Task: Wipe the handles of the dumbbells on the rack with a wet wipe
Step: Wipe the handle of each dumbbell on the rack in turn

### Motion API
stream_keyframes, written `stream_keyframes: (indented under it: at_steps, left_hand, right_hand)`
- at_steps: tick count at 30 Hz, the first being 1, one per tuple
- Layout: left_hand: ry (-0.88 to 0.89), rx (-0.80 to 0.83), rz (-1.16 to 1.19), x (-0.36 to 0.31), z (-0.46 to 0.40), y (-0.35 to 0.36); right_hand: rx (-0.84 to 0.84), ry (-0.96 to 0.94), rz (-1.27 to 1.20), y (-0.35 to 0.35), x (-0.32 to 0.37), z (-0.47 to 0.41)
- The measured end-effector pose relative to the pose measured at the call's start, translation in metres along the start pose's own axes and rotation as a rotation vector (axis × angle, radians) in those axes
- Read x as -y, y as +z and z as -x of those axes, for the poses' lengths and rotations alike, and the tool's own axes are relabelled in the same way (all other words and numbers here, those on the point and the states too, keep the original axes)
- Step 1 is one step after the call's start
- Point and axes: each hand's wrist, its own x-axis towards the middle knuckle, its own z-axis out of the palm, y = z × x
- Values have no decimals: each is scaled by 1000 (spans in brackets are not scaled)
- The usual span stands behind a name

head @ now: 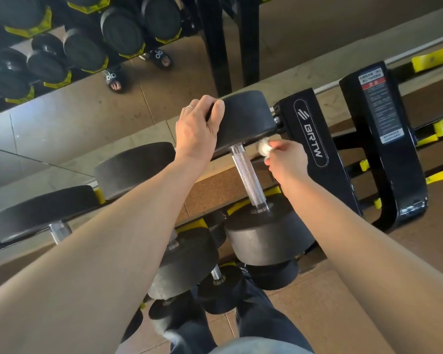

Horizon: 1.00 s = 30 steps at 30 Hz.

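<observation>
black rack point(315, 139), round black dumbbells point(256, 175) resting on it

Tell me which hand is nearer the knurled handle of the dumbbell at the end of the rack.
Right. The right hand, pinching the wet wipe, hovers just beside the handle near its far end. The left hand rests on the far weight head, off the handle.

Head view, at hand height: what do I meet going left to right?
Left hand on the dumbbell head → knurled handle → wipe → right hand → BRTW rack upright
</observation>
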Motion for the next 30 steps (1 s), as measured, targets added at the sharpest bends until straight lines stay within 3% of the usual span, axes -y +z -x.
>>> stream_keyframes:
  at_steps: [3,5,7,10,13,16,20,23,26,28,30]
  left_hand:
    - [-1,6,0,0,0,1]
    - [-5,-2,2,1,0,2]
    - [-11,-9,7,1,0,2]
    - [12,-2,-42,0,1,1]
    - [14,0,-65,-1,0,0]
    - [21,8,-78,0,-1,1]
    - [21,7,-51,3,-1,1]
    - [15,13,-26,3,-1,2]
    - [20,5,-29,3,-1,1]
    - [18,9,-41,2,-1,1]
    - [14,11,-51,2,-1,1]
  right_hand:
    - [76,0,23,25,5,0]
    - [70,-132,137,30,2,10]
    - [60,-422,248,17,-6,25]
    - [196,-983,470,10,-11,37]
    - [266,-1397,1044,23,-3,26]
    - [339,-1472,1461,13,2,6]
    - [332,-1649,1537,-9,-2,-7]
    - [331,-1335,1263,-34,-3,-15]
    - [94,-583,568,-40,-2,-18]
    - [106,-112,162,-16,0,-13]
    - [167,185,-110,12,3,-2]
